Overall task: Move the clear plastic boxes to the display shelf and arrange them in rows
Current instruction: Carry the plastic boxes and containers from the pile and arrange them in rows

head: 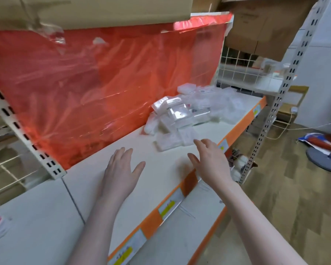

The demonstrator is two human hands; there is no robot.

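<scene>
Both hands [166, 165] spread wide, holding nothing, hovering over shelf [161, 180] beside heaped boxes [182, 119], seemingly poised to sort rows.

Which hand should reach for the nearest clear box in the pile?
Right hand: its open fingers almost reach the nearest clear box. The left hand, also open, hovers farther back over bare shelf.

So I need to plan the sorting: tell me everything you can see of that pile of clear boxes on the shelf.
The pile of clear plastic boxes is a loose, unsorted heap of small flat cases, translucent white, some tilted, some lying flat. It sits on the white shelf against the red plastic sheet, toward the right end. Neither hand touches it.
</scene>
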